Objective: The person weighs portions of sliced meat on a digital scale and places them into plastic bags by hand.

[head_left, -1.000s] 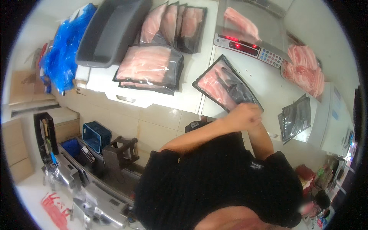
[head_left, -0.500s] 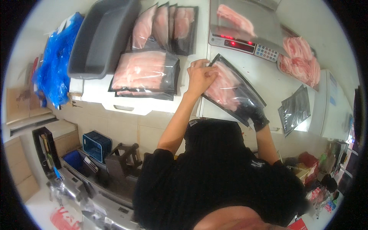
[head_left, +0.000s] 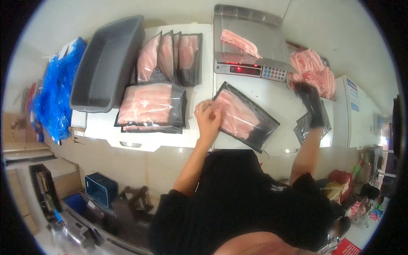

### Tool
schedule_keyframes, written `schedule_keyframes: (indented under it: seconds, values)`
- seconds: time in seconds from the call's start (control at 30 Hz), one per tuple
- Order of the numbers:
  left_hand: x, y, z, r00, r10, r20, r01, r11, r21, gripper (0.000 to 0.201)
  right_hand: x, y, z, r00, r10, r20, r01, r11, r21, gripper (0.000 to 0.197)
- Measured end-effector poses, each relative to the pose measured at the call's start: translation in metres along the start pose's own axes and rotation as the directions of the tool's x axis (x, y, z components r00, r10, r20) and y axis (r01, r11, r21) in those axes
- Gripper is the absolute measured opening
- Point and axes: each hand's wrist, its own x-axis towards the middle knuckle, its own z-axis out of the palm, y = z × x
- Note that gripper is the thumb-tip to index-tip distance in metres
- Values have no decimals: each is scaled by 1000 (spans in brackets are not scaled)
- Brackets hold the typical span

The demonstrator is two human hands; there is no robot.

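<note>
A clear-fronted, black-backed bag of sliced pork (head_left: 238, 112) lies slantwise on the white counter in front of me. My left hand (head_left: 208, 119) is at its left edge, bent fingers and thumb pinching the bag there. My right hand (head_left: 310, 100), in a black glove, is stretched out over the counter's right side, blurred, with its fingertips by a pile of raw pork slices (head_left: 312, 63). Under that wrist lie flat black-and-clear bags (head_left: 302, 127), partly covered by the forearm. A strip of pork (head_left: 240, 42) rests on the scale (head_left: 265, 38) beyond the bag.
Left of me, filled meat bags (head_left: 148, 106) lie stacked, with several more (head_left: 170, 57) fanned out behind them. A deep grey tub (head_left: 95, 63) stands farther left, beside blue plastic bags (head_left: 57, 93). A white appliance (head_left: 355, 112) borders the counter's right end. Crates (head_left: 101, 189) sit below.
My right hand has let go of the pork bag and swung up and right to the pork pile. My left hand remains at the bag's left edge. The whole view has shifted.
</note>
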Motion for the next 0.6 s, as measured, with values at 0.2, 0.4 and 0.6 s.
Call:
schedule_keyframes:
  seconds: [0.2, 0.4, 0.6]
  values:
    - [-41, -7, -7, 995, 38, -90, -32, 997, 65, 19, 216, -51, 139, 966, -188, 174, 206, 974, -92, 40]
    - [-41, -11, -1, 992, 14, -129, -13, 1000, 7, 23, 311, -30, 185, 906, -264, 330, 360, 891, -276, 37]
    - [-42, -8, -4, 988, -16, -157, 14, 1000, -16, 19, 336, -32, 188, 840, -97, 534, 298, 904, -305, 32]
